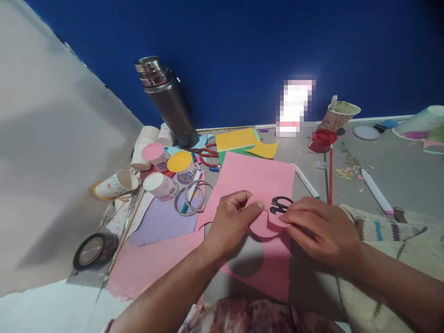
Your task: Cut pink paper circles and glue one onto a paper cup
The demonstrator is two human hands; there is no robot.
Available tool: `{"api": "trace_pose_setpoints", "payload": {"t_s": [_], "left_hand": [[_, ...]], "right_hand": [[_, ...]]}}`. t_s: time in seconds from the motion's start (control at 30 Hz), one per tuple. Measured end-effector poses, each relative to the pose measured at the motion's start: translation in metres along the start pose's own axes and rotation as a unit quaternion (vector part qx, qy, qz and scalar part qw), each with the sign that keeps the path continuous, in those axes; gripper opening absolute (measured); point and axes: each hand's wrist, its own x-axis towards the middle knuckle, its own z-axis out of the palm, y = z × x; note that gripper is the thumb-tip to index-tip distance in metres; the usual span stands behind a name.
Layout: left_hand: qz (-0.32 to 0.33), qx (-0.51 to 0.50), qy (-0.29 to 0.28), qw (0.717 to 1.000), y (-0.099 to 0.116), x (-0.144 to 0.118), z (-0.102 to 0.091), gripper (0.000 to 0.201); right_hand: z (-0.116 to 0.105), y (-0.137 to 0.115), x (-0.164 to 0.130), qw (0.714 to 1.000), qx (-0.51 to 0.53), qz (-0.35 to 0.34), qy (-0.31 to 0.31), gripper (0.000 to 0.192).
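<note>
My left hand (236, 217) pinches a pink paper circle (262, 227) between thumb and fingers. A short slit or fold line runs in from near the middle of the circle. At the circle's right edge, my right hand (321, 229) has its fingertips closed on the paper. Black scissors (281, 203) show their handle loops beside the right fingertips; the blades are hidden, and I cannot tell whether that hand holds them. Beneath lies a pink paper sheet (258, 175) with a round hole cut in its lower part.
Left are paper cups (161, 186), a tape ring (194, 196), purple paper (163, 222), a roll of tape (92, 251) and a dark flask (169, 106). Yellow paper (236, 138) and red-handled pliers (210, 155) lie behind. Markers (376, 189) and patterned cloth (388, 249) are right.
</note>
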Motion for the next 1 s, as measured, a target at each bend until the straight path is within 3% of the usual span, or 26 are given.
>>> {"api": "trace_pose_setpoints", "payload": {"t_s": [0.07, 0.17, 0.3, 0.4, 0.57, 0.67, 0.77, 0.87, 1.0], "left_hand": [[-0.001, -0.006, -0.006, 1.0, -0.001, 0.0, 0.0, 0.034], [-0.009, -0.029, -0.021, 0.999, -0.004, 0.001, 0.001, 0.029], [-0.028, -0.059, -0.028, 0.997, -0.007, 0.0, 0.006, 0.026], [-0.055, -0.121, -0.015, 0.991, -0.008, -0.001, 0.011, 0.03], [-0.081, -0.183, -0.045, 0.979, -0.014, -0.002, 0.019, 0.03], [-0.077, -0.132, -0.029, 0.988, -0.015, -0.001, 0.019, 0.028], [-0.033, -0.056, 0.02, 0.998, -0.012, 0.001, 0.013, 0.024], [0.02, 0.04, 0.061, 0.997, -0.007, 0.002, 0.006, 0.021], [0.052, 0.136, 0.021, 0.989, -0.003, -0.001, 0.003, 0.02]], "right_hand": [[0.001, -0.003, 0.003, 0.991, 0.054, 0.126, -0.004, 0.006], [0.001, -0.005, 0.007, 0.94, 0.129, 0.315, -0.022, 0.013], [0.003, -0.003, 0.01, 0.882, 0.235, 0.408, -0.019, 0.024], [0.006, -0.001, 0.01, 0.848, 0.296, 0.44, -0.008, 0.03], [0.009, 0.002, 0.009, 0.797, 0.378, 0.471, -0.007, 0.035], [0.009, 0.001, 0.007, 0.815, 0.369, 0.446, -0.039, 0.029], [0.009, -0.003, 0.004, 0.84, 0.34, 0.412, -0.098, 0.025], [0.006, -0.003, 0.002, 0.832, 0.352, 0.398, -0.16, 0.029], [0.0, 0.0, 0.007, 0.839, 0.358, 0.389, -0.128, 0.035]]}}
